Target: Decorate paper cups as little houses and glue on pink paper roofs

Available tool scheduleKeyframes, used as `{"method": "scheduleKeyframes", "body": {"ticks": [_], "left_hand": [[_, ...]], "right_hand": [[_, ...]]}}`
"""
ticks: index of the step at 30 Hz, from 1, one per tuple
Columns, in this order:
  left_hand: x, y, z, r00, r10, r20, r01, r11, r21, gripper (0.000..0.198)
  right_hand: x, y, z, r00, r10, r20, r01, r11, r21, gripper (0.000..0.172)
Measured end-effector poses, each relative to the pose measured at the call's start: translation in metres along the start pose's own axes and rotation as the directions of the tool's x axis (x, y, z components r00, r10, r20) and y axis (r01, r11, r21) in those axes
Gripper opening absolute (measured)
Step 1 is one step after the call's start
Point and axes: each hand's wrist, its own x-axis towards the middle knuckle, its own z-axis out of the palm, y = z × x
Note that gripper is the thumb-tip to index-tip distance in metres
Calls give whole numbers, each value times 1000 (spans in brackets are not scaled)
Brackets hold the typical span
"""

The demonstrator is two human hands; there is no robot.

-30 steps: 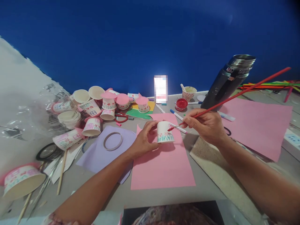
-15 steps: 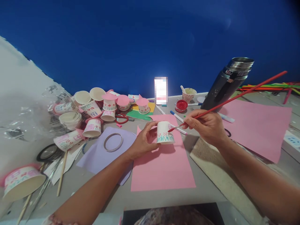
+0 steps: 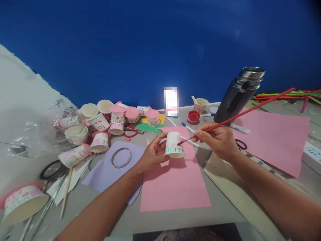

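My left hand [image 3: 154,151] grips a white paper cup [image 3: 173,139] turned upside down, thumb near its rim and fingers round its far side. Green grass strokes, small red marks and part of a pink window are drawn on the cup. In my right hand [image 3: 217,139] is a long red paintbrush [image 3: 240,115], held like a pen. Its red tip meets the cup's side just above the grass. Under the cup lies a pink paper sheet [image 3: 175,190]. Beyond my right hand sits an open pot of red paint [image 3: 193,117].
Decorated cups with pink paper tops [image 3: 117,113] crowd the left. A tape roll [image 3: 121,158] rests on purple paper [image 3: 100,180]. An open dark flask [image 3: 233,97] leans behind my right hand, near a beige cloth [image 3: 225,177] and another pink sheet [image 3: 276,140].
The brush tip has moved slightly left and down across the cup, its handle end dipping lower. The cup has shifted a little left. Both hands keep their holds.
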Motion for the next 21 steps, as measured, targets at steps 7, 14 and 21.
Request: {"method": "scheduleKeyframes", "body": {"ticks": [7,14,21], "left_hand": [[0,-1,-1,1000,-8,-10,8,1000,22,79],[0,-3,-3,1000,-1,-3,1,999,33,79],[0,-3,-2,1000,-10,15,10,1000,9,79]], "right_hand": [[0,-1,-1,1000,25,3,-25,998,-51,24],[-2,1,-1,999,37,-22,-37,999,17,27],[-1,0,0,1000,17,-16,-17,1000,-16,25]]}}
